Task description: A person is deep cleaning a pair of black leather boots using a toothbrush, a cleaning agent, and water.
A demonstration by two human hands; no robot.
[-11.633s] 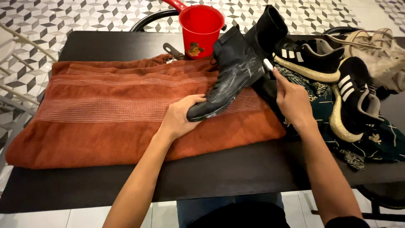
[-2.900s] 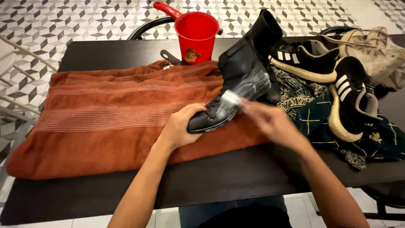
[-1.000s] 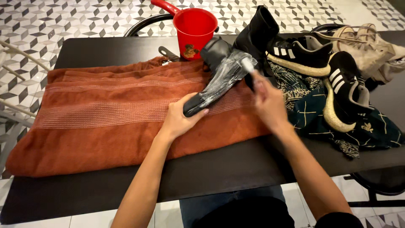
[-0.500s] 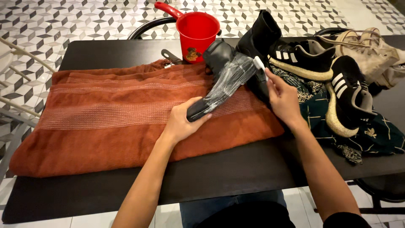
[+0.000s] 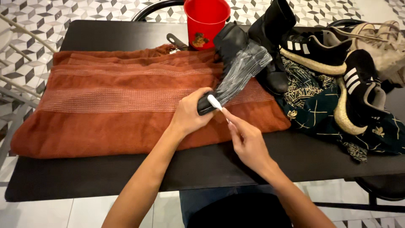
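Brush (image 5: 214, 102) now at soapy boot (image 5: 236, 71) toe

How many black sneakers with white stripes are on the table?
2. One sneaker lies on its side behind the dark patterned cloth; the other sneaker rests on that cloth near the right edge. More may be hidden.

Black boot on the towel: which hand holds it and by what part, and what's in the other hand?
Left hand grips the black boot at its toe; right hand pinches a small white brush.
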